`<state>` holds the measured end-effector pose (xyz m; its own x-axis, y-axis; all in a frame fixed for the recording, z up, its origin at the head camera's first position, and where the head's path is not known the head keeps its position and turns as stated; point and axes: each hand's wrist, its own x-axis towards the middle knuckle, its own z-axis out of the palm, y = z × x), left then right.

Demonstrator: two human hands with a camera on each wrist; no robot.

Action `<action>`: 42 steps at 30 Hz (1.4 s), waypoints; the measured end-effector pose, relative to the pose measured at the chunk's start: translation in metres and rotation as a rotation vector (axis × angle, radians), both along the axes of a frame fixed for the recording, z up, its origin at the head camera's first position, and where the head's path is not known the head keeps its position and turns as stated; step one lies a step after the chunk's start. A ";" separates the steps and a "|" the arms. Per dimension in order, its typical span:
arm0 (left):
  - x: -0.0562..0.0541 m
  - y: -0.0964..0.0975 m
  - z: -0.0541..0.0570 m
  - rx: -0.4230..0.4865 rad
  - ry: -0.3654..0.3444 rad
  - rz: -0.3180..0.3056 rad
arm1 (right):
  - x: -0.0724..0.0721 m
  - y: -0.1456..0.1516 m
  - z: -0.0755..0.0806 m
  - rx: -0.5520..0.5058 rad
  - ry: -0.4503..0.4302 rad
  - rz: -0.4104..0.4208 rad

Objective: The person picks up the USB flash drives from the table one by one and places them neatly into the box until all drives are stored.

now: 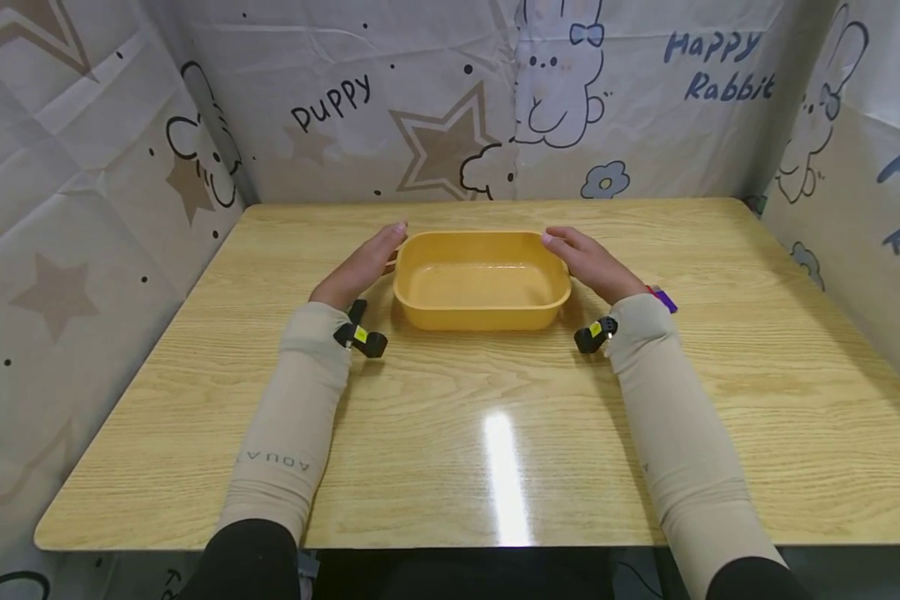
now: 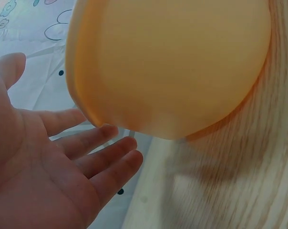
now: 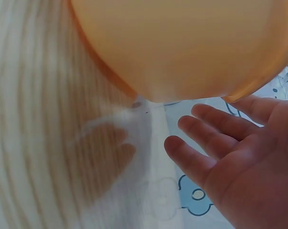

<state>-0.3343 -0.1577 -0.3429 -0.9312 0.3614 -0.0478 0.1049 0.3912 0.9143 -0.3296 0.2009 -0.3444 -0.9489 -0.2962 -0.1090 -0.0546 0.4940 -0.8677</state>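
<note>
A yellow rectangular plastic basin (image 1: 483, 319) with rounded corners stands upright on the wooden table, and nothing is seen inside it. At its left end is my left hand (image 1: 362, 265); in the left wrist view its fingers (image 2: 110, 162) are loosely extended, fingertips by the wall of the basin (image 2: 177, 62). My right hand (image 1: 594, 263) is at the other end, its thumb at the rim. The right wrist view shows that hand's fingers (image 3: 191, 155) spread beside and under the basin's edge (image 3: 182, 47). Whether the fingertips touch the plastic is hard to tell.
The light wooden table (image 1: 435, 442) carries a bright reflection near its front edge. Printed cloth (image 1: 330, 158) with stars and cartoon animals walls off the back and both sides. Small black cameras (image 1: 371, 343) are strapped at both wrists.
</note>
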 end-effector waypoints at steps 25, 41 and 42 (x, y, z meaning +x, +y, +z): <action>-0.001 -0.005 -0.005 -0.061 0.060 0.021 | -0.003 0.001 -0.013 0.001 0.136 -0.088; 0.001 -0.010 -0.007 -0.073 0.093 0.001 | -0.007 0.000 -0.025 -0.100 0.144 -0.108; 0.001 -0.010 -0.007 -0.069 0.090 -0.002 | -0.007 0.000 -0.026 -0.114 0.138 -0.108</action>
